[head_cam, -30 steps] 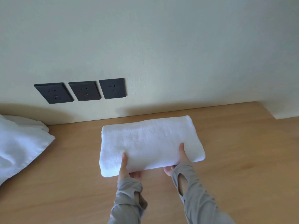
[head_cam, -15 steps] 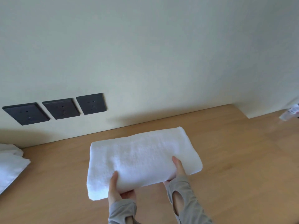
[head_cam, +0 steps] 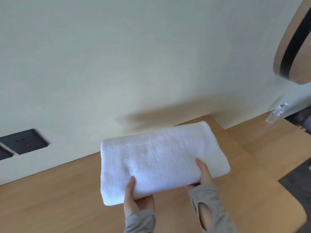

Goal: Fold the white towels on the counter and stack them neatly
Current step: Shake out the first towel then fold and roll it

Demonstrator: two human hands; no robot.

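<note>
A folded white towel (head_cam: 161, 158) is held above the wooden counter (head_cam: 50, 204), a thick rectangular bundle tilted slightly up to the right. My left hand (head_cam: 134, 199) grips its near edge with the thumb on top and the fingers underneath. My right hand (head_cam: 202, 174) holds the same edge further right, thumb on top. Both wrists wear grey sleeves. The unfolded towels are out of view.
Dark wall sockets (head_cam: 21, 142) sit at the left edge of the pale wall. A clear plastic bottle (head_cam: 276, 113) stands at the far right on the counter. A wooden rounded panel (head_cam: 296, 42) hangs at the top right. The counter's right edge drops to a dark floor (head_cam: 297, 180).
The view has swung right: the sockets slid to the left edge, the loose white towels left the frame, and a bottle appeared. Both hands have lifted and carried the folded towel rightward.
</note>
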